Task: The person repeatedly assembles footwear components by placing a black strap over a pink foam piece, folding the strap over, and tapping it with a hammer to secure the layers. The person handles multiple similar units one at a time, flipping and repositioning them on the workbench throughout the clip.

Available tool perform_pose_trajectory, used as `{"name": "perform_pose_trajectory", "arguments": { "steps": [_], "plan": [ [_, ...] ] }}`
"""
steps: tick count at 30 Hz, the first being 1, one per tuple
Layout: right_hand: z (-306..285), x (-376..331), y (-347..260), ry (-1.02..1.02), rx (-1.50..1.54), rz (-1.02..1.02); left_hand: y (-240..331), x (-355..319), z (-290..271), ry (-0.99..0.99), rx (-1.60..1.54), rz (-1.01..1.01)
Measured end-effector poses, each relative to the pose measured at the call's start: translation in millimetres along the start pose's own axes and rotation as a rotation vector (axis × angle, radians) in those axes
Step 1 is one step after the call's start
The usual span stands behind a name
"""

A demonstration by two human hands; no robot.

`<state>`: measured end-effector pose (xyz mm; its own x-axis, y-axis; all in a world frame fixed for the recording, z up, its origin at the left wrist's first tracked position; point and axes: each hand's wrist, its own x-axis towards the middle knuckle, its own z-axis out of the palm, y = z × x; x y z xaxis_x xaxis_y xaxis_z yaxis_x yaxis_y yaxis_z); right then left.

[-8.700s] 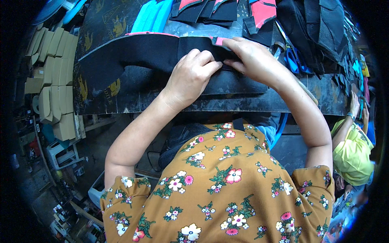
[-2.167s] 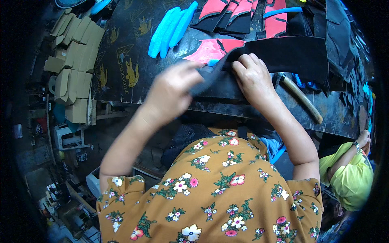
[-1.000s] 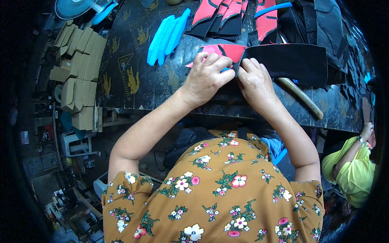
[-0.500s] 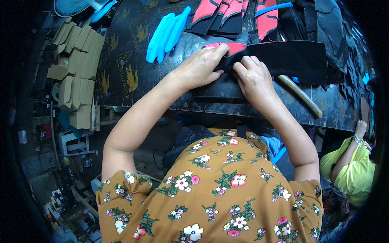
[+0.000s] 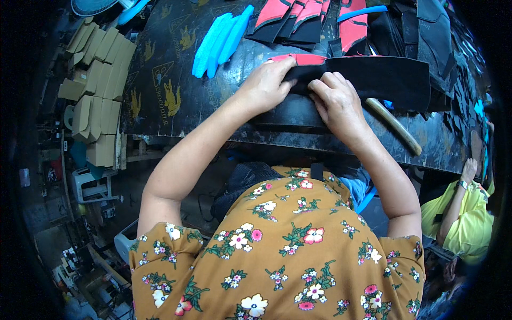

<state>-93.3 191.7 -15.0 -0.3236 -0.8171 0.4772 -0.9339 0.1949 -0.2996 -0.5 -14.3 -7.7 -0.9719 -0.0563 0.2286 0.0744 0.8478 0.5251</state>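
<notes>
A long black fabric piece with a red strip along its left top edge is held up over the near side of the dark table. My left hand pinches its left end, thumb below and fingers near the red part. Closed on the lower edge around its middle is my right hand, the fingers curled in. The piece's right end extends past my right hand, over the top of a wooden-handled tool whose other end is hidden.
Blue foam-like strips lie at the upper left, and red-and-black cut pieces at the back. Black pieces pile up at the right. Cardboard boxes stand left of the table. A person in yellow is at the right.
My left hand has shifted slightly left and down along the piece. More of the red strip now shows between my hands. The right hand stays almost in place.
</notes>
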Motion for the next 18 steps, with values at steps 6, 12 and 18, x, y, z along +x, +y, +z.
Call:
{"name": "perform_pose_trajectory", "arguments": {
  "steps": [6,12,18],
  "plan": [
    [-5.1,-1.1,-2.6,-0.027,-0.012,-0.01,9.6,3.5,1.5,-0.077,0.154,-0.067],
    [-4.7,8.4,-9.2,-0.063,0.065,-0.014,-2.0,14.6,-6.4,-0.121,0.124,-0.01],
    [2.4,15.0,-17.1,-0.094,0.016,-0.035,-12.0,12.6,-20.8,-0.196,-0.027,-0.082]
  ]
}}
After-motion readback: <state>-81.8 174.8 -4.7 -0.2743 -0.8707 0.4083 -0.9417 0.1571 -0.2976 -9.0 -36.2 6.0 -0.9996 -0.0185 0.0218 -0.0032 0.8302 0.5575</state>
